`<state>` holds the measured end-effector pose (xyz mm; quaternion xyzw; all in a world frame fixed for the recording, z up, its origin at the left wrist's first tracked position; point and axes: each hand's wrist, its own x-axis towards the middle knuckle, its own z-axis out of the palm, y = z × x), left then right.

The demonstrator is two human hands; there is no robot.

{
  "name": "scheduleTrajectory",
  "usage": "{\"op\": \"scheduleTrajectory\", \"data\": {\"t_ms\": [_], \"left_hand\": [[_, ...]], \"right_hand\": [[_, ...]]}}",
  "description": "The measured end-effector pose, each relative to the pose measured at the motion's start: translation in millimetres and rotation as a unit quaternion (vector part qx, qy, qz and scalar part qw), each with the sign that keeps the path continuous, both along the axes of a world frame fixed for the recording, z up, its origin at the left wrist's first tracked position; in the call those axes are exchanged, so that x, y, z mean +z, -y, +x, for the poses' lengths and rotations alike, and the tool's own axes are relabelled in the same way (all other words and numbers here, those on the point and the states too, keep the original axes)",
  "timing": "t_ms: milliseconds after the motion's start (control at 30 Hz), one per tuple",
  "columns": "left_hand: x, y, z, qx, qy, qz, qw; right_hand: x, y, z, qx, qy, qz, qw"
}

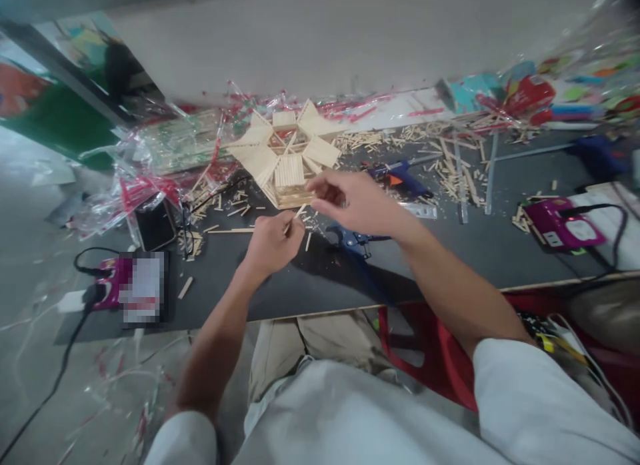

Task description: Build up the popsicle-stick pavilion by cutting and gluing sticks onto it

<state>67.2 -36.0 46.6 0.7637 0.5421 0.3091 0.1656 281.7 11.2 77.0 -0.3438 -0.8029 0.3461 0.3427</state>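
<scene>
My left hand [277, 242] is closed, with a thin wooden stick [301, 212] poking out between thumb and fingers. To its right, my right hand [347, 197] hovers with curved fingers, the thumb apart from them and nothing visible between. Just beyond both hands stands a star-shaped model made of wooden sticks [289, 172], with flared panels around an open middle. Whether the right fingertips touch its front edge, I cannot tell. Below my right hand lies a blue-handled cutter [356, 241]. Loose long sticks [230, 231] rest left of my left hand.
Beyond my right hand lies a blue glue gun [407, 180]; another glue gun [597, 155] is far right. Clear glue sticks [493, 175] and many cut wooden bits [370, 142] litter the back. Purple power boxes [565, 226] with cables sit at both sides. A phone [154, 223] stands left.
</scene>
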Motion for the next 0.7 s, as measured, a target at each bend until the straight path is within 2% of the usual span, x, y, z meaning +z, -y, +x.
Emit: {"op": "scheduleTrajectory", "data": {"t_ms": [67,167,267,533,700], "left_hand": [[-8.4,-4.7,-2.3,-0.053,0.036,-0.039,0.997],[-21.1,-11.3,-1.8,-0.092,0.064,-0.084,0.99],[-29.8,-13.0,-0.9,-0.106,0.057,-0.103,0.987],[-30.0,-7.5,4.3,-0.107,-0.03,-0.137,0.984],[-31.0,-2.9,9.9,-0.081,-0.029,-0.144,0.986]], "right_hand": [[-25.2,9.7,0.1,-0.003,-0.047,-0.07,0.996],[-56.9,14.7,-7.4,-0.009,-0.134,-0.165,0.977],[-74.0,13.3,-16.6,-0.021,-0.181,-0.195,0.964],[-72.4,17.4,-19.3,-0.048,-0.168,-0.177,0.969],[-75.9,17.0,-20.1,-0.056,-0.158,-0.167,0.972]]}}
